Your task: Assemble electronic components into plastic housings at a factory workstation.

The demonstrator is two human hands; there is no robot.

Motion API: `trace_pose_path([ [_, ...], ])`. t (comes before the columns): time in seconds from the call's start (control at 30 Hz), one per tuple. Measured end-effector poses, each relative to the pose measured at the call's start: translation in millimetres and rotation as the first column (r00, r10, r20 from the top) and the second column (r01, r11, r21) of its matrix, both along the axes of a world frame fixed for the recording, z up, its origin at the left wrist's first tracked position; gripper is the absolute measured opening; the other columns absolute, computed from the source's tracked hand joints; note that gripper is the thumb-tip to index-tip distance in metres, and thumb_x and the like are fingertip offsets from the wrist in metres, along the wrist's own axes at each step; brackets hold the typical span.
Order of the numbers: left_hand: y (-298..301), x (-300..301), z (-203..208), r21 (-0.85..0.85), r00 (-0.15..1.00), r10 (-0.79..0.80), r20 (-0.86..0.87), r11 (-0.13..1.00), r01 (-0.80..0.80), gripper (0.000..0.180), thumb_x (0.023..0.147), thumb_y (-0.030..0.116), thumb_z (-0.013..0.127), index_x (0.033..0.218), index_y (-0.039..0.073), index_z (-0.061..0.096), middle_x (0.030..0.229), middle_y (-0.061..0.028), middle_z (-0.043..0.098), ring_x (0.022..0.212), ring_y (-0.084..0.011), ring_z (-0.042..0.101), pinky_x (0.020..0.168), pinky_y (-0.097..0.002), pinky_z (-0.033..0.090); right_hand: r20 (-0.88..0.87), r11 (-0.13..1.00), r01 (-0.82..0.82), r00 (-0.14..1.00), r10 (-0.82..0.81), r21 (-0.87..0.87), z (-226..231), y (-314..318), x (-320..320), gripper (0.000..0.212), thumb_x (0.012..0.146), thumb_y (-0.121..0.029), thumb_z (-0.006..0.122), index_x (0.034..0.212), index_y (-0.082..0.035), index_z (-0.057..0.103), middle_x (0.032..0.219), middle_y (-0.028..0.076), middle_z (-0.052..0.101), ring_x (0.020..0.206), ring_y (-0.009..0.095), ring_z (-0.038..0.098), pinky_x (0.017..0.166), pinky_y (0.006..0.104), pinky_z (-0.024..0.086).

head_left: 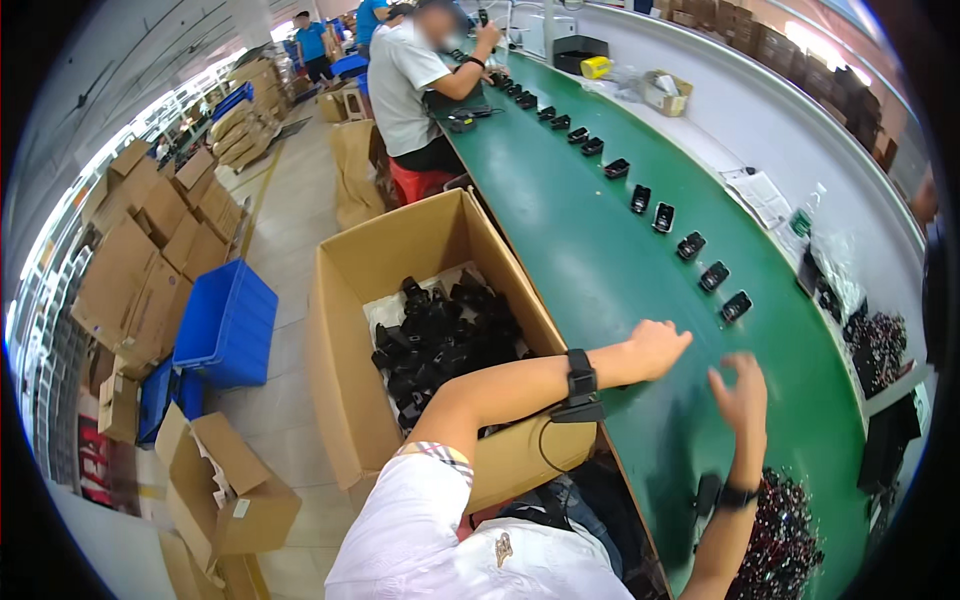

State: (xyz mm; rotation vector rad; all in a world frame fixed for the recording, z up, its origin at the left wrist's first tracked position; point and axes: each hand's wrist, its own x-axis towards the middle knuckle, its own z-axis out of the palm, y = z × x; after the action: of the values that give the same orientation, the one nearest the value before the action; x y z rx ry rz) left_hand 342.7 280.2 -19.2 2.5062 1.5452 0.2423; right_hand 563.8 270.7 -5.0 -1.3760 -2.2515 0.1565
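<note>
Over the green table [600, 270], both hands are held empty | left hand [657, 346] fingers loosely curled | right hand [740, 392] fingers spread | nearest black part [736, 306] lies just beyond the right hand.

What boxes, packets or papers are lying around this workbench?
Open cardboard box: left of the green belt, brown, holding black parts.
Small carton: far white ledge, tan, open.
Paper sheets: white ledge, right.
Blue crate: floor, left.
Flattened cartons: brown, stacked far left.

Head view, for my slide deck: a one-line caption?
Both hands, left and right, hover empty over a green conveyor belt carrying small black parts.
</note>
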Motion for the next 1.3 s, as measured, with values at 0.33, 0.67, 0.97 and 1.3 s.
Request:
trace_pose_path([
  [0.33,-14,94,35,-0.046,0.864,-0.228,0.449,0.96,0.277,0.052,0.066,0.039,0.068,0.094,-0.002,0.05,0.07,-0.0199,0.062,0.067,-0.0403,0.063,0.06,-0.0468,0.052,0.047,0.906,0.354,0.935,-0.353,-0.232,-14,-168,61,0.031,0.07,-0.01,0.073,0.095,-0.002,0.057,0.092,0.014,0.055,0.067,0.029,0.058,0.056,0.0354,0.047],
  [0.67,-35,116,-22,-0.235,0.671,-0.19,0.717,0.839,0.49,0.044,0.069,0.033,0.068,0.086,0.001,0.042,0.066,-0.0175,0.057,0.061,-0.0346,0.06,0.055,-0.0444,0.046,-0.167,0.948,0.249,0.944,-0.283,-0.201,-26,-132,57,0.014,0.08,0.001,0.059,0.094,0.004,0.058,0.077,0.015,0.056,0.06,0.027,0.057,0.054,0.034,0.045],
  [0.97,-29,110,-10,-0.662,0.522,0.406,0.75,0.466,0.588,0.039,0.09,0.029,0.054,0.116,0.001,0.042,0.086,-0.0129,0.065,0.056,-0.0168,0.063,0.047,-0.0266,0.048,-0.643,0.872,0.025,0.665,-0.379,-0.488,-35,-111,64,0.021,0.09,-0.002,0.05,0.109,0.005,0.055,0.09,0.007,0.061,0.077,0.012,0.06,0.071,0.0254,0.048],
  [1.3,-29,104,-4,-0.573,0.509,0.265,0.819,0.33,0.75,0.048,0.091,0.036,0.058,0.123,0.003,0.045,0.089,-0.0105,0.066,0.068,-0.0171,0.064,0.058,-0.0278,0.048,-0.774,0.874,-0.016,0.472,-0.422,-0.486,-29,-121,62,0.018,0.086,-0.002,0.061,0.103,0.0,0.052,0.094,0.002,0.06,0.081,0.007,0.057,0.068,0.0214,0.047],
])
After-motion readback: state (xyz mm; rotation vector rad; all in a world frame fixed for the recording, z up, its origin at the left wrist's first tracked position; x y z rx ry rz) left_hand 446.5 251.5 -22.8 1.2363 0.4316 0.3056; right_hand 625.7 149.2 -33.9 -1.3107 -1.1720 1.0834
